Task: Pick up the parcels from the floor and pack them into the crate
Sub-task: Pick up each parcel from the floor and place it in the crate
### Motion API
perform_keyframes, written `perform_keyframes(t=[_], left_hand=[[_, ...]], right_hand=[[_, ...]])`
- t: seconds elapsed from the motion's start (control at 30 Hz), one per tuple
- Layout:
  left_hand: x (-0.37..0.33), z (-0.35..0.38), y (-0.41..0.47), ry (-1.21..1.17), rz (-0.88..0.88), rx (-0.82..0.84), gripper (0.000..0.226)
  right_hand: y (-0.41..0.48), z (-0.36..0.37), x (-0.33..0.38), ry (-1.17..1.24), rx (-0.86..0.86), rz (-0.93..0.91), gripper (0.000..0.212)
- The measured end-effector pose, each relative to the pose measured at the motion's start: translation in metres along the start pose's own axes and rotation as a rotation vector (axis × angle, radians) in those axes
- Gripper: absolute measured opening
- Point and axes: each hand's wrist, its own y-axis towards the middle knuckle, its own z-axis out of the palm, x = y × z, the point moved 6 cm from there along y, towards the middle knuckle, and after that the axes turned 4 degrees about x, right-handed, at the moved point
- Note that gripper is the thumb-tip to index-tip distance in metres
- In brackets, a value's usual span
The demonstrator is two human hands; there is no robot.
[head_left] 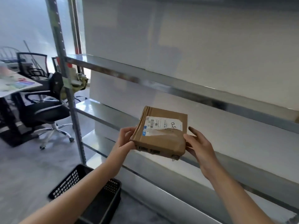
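Observation:
A brown cardboard parcel [161, 135] with a white shipping label on top is held up in front of the metal shelves. My left hand [125, 137] grips its left edge, thumb on the near side. Its right edge is gripped by my right hand [198, 143], fingers curled behind the box. A black perforated plastic crate [71, 180] stands on the floor below my left forearm, which hides part of it; what shows of its inside looks dark and bare.
A metal shelving rack [194, 92] with several bare shelves fills the right side; its upright post [71, 101] stands left of the parcel. Black office chairs [45, 109] and a table [16, 84] with papers are at the left. Grey floor lies around the crate.

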Motion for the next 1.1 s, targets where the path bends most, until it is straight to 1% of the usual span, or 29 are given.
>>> perform_keyframes(t=[0.03, 0.1, 0.17, 0.2, 0.27, 0.4, 0.5, 0.57, 0.67, 0.73, 0.8, 0.87, 0.97, 1.03, 1.1], left_hand=[[0.003, -0.023, -0.004, 0.010, -0.009, -0.025, 0.053], [0.007, -0.062, -0.011, 0.019, -0.026, -0.059, 0.057], [0.012, -0.099, -0.017, 0.034, -0.040, -0.100, 0.061], [0.015, -0.116, -0.018, 0.050, -0.044, -0.126, 0.063], [0.019, -0.148, -0.018, 0.067, -0.043, -0.177, 0.066], [0.029, -0.204, -0.005, 0.113, -0.053, -0.259, 0.068], [0.040, -0.245, 0.015, 0.144, -0.066, -0.310, 0.067], [0.048, -0.273, 0.029, 0.153, -0.077, -0.389, 0.065], [0.061, -0.311, 0.047, 0.194, -0.079, -0.569, 0.070], [0.077, -0.336, 0.057, 0.288, -0.102, -0.711, 0.062], [0.094, -0.353, 0.061, 0.378, -0.207, -0.815, 0.053], [0.110, -0.363, 0.065, 0.416, -0.273, -0.826, 0.052], [0.130, -0.385, 0.061, 0.424, -0.290, -0.865, 0.059], [0.147, -0.406, 0.057, 0.382, -0.306, -0.912, 0.054], [0.166, -0.422, 0.056, 0.294, -0.322, -0.927, 0.047]], right_hand=[[0.008, 0.024, -0.002, 0.004, 0.034, 0.006, 0.053], [0.026, 0.068, -0.007, 0.038, 0.102, 0.041, 0.053], [0.044, 0.112, -0.016, 0.067, 0.183, 0.094, 0.046], [0.054, 0.133, -0.022, 0.051, 0.226, 0.114, 0.039], [0.078, 0.171, -0.033, 0.027, 0.302, 0.134, 0.034], [0.134, 0.238, -0.052, 0.021, 0.395, 0.168, 0.035], [0.181, 0.288, -0.066, 0.014, 0.502, 0.188, 0.039], [0.211, 0.320, -0.077, 0.024, 0.569, 0.216, 0.042], [0.245, 0.361, -0.101, 0.046, 0.586, 0.257, 0.040], [0.260, 0.383, -0.123, 0.041, 0.580, 0.294, 0.041], [0.270, 0.403, -0.143, 0.053, 0.577, 0.343, 0.042], [0.278, 0.422, -0.156, 0.047, 0.594, 0.370, 0.039], [0.287, 0.445, -0.167, 0.027, 0.627, 0.397, 0.030], [0.291, 0.461, -0.178, -0.010, 0.659, 0.422, 0.024], [0.293, 0.477, -0.194, -0.038, 0.669, 0.464, 0.028]])
